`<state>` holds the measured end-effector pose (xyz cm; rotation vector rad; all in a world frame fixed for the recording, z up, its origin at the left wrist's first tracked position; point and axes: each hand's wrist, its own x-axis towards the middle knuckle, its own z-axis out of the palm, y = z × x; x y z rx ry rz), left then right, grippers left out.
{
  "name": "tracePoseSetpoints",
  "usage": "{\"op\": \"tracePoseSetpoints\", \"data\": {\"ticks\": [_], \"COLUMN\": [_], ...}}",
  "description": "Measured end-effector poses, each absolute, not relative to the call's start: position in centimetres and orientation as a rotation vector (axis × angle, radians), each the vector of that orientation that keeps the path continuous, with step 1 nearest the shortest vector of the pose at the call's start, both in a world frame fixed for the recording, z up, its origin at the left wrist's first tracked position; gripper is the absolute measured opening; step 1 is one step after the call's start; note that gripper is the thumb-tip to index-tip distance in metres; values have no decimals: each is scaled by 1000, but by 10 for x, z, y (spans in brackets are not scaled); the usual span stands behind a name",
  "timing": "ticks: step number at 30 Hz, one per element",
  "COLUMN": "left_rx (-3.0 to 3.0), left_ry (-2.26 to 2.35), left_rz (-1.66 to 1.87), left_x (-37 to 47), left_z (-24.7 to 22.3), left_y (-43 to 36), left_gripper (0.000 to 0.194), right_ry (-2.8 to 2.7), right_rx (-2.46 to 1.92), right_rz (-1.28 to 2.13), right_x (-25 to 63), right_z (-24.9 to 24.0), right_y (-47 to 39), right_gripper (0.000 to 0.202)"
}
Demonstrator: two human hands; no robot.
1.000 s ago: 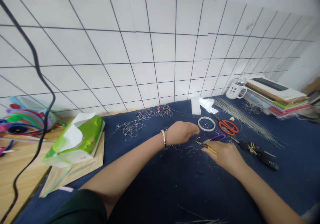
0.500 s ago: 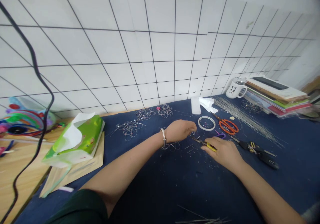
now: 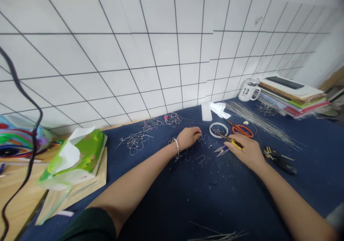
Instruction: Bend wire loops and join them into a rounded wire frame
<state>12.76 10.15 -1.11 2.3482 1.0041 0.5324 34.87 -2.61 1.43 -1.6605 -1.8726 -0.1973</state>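
Note:
My left hand (image 3: 189, 137), with a silver bangle at the wrist, is closed in a pinch on a thin bent wire (image 3: 202, 138) above the dark blue cloth. My right hand (image 3: 247, 151) is wrapped round yellow-handled pliers (image 3: 235, 143), whose jaws point left over a white ring-shaped dish (image 3: 211, 130) with small beads. Small scissors with purple handles (image 3: 221, 150) lie just below the pliers, partly hidden by my right hand. A U-shaped wire (image 3: 201, 159) rests on the cloth below my left hand.
Tangled wire loops (image 3: 136, 142) lie left of my hands. Orange scissors (image 3: 242, 130), long straight wires (image 3: 258, 121), a white mug (image 3: 247, 91) and black pliers (image 3: 285, 164) are at right. A green tissue pack (image 3: 76, 158) is at left.
My right hand has moved the yellow pliers up and right, away from my left hand to over the dish. The small scissors' blades now show. The view has shifted slightly.

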Motion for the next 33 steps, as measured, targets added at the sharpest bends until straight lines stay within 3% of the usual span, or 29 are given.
{"op": "tracePoseSetpoints", "data": {"ticks": [8, 15, 20, 33], "left_rx": [2554, 2677, 2758, 2813], "left_ry": [968, 631, 642, 646], "left_rz": [537, 115, -79, -171], "left_x": [121, 119, 124, 122], "left_z": [-1, 11, 12, 21], "left_y": [102, 79, 66, 56], "left_gripper": [20, 16, 16, 17], "right_ry": [-1906, -1929, -1943, -1993], "right_rx": [-1686, -1736, -1755, -1746], "right_rz": [-168, -144, -142, -141], "right_x": [349, 352, 352, 352], "right_z": [16, 14, 15, 13], "right_y": [-27, -25, -26, -24], "right_gripper": [30, 32, 32, 29]}}
